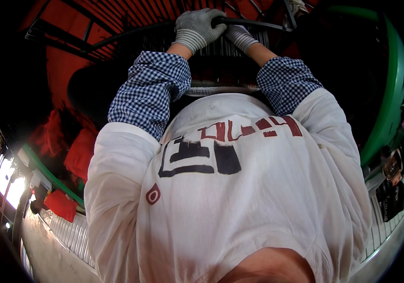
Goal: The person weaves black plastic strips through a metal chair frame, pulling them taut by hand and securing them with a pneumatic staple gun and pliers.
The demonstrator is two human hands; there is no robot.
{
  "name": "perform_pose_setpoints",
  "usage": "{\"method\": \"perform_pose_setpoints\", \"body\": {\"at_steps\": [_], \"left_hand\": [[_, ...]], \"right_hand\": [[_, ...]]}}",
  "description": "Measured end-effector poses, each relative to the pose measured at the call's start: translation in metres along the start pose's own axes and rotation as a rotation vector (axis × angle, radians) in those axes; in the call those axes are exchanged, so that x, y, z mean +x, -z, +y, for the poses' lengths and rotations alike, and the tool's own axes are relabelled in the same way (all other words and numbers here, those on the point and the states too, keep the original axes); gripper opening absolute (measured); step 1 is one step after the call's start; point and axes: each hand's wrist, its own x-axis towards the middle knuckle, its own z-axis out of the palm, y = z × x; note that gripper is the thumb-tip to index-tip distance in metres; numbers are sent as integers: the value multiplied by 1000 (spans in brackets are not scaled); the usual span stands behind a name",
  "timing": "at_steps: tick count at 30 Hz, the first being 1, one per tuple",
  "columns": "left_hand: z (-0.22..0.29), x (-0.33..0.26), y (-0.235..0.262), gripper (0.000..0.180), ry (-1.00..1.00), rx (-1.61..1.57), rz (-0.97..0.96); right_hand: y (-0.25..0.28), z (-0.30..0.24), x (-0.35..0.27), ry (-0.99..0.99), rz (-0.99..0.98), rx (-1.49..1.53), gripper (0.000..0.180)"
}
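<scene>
At the top middle, my left hand [197, 28], in a grey knitted glove with a striped cuff, is closed round a black metal bar [258, 23]. The bar runs out from the thumb side toward the right. Just below the bar and close against it is my right hand [239, 37], gloved the same way. Its fingers are hidden behind the left hand and the bar, so its grip does not show. Beneath the hands lies a bunch of thin dark rods [224, 49]. Blue-and-white checked sleeve covers wrap both forearms.
A black slatted metal frame [117, 35] spans the upper left above a red surface [60, 63]. Green curved edging [393, 85] rises on the right. Red cloth [80, 153] hangs at the left. A black bag-like item [393, 200] lies at the lower right.
</scene>
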Motion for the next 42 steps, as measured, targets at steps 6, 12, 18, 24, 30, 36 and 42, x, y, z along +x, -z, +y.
{"method": "perform_pose_setpoints", "body": {"at_steps": [6, 12, 18, 24, 30, 36, 42], "left_hand": [[-2, -2, -4, 42, -59, 8, 93], [-6, -1, -7, 40, -70, -18, 88], [-5, -2, -5, 40, -23, -20, 40], [4, 0, -3, 42, -46, -118, -44], [2, 2, 2, 42, 5, -93, -157], [-2, 0, 5, 41, 36, -134, -167], [-7, 1, 4, 40, 81, -181, -183]], "right_hand": [[4, -6, -12, -34, 2, 123, 31], [11, -18, -22, -63, 6, 247, 28], [27, -28, -43, -131, -21, 570, 26], [31, -23, -51, -350, -97, 1235, 25], [14, -9, -35, -492, -98, 1353, 30], [26, -11, -73, 125, -150, 114, 32], [38, -34, -112, -229, -44, 1054, 36]]}}
